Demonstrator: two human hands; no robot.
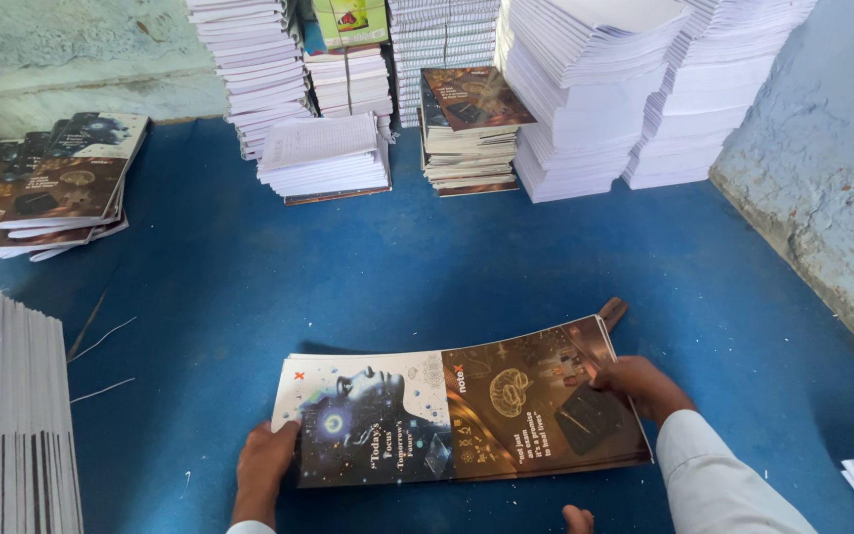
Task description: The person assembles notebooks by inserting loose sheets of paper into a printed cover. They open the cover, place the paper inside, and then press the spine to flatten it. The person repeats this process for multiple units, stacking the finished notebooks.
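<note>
A thin stack of open notebook covers (447, 415), glossy, pale on the left half and brown on the right, lies on the blue floor mat (427, 257) in front of me. My left hand (265, 465) grips the stack's near left corner. My right hand (635, 384) presses down on the right end, fingers spread over the brown half. A brown stick-like piece (612, 311) pokes out from under the far right corner.
Tall piles of white paper blocks (605, 89) and finished notebooks (471, 129) line the back wall. More printed covers (42, 188) lie fanned at the left. A paper stack's edge (7, 415) stands near left. A rough blue wall (822, 168) rises at the right.
</note>
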